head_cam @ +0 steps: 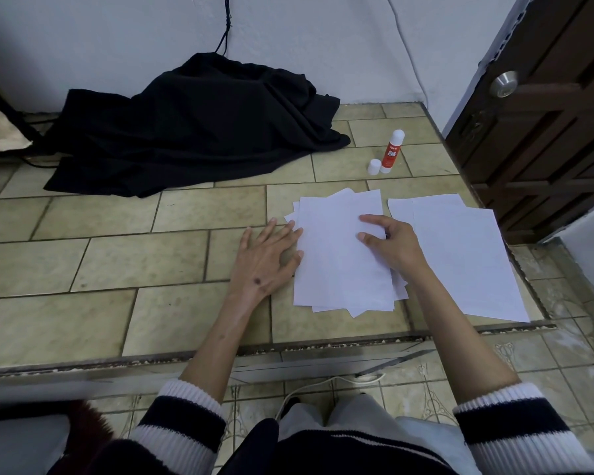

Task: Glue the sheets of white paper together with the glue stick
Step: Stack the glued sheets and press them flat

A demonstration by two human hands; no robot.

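1. Left hand (266, 257) lies flat on the tiled counter (117, 262), fingers spread, its fingertips touching the left edge of the loose stack of white paper (340, 269).
2. Right hand (390, 243) rests on top of this stack, fingers bent, pinching the upper sheet near its right edge.
3. Second pile of white sheets (460, 255) lies just beside, to the right.
4. Behind the papers the glue stick (391, 151) stands upright and uncapped, with its white cap (374, 166) next to it.
5. Black cloth (199, 125) lies crumpled by the wall.
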